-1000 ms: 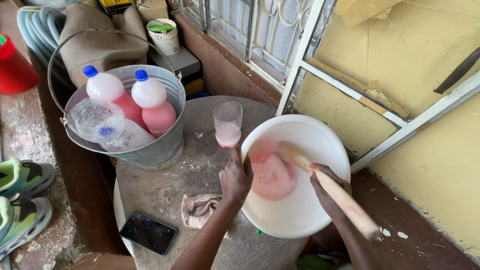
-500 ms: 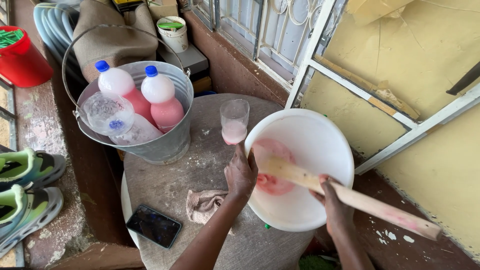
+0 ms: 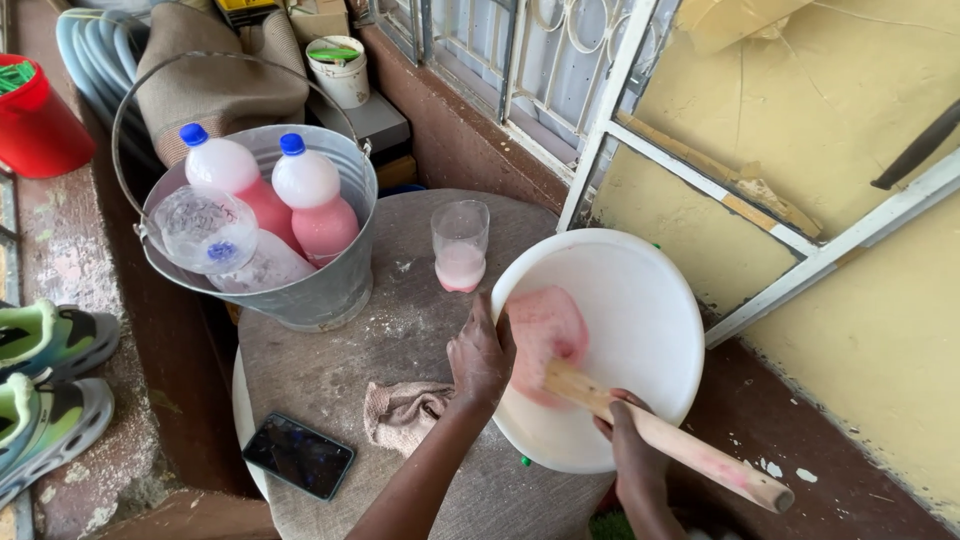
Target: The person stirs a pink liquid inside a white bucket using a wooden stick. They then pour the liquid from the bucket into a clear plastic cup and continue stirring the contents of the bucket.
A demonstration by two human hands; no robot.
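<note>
The left hand clenches the near rim of the tilted white basin at the table's right edge. The right hand grips the wooden stick, its tip in the pink liquid. A glass stands just beside the basin.

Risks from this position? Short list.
1. The white bowl is tipped toward the person and overhangs the round table; the left hand steadies its rim, so a slip may spill the pink liquid.
2. The right hand works the wooden stick; splashes might hit the phone or glass.
</note>
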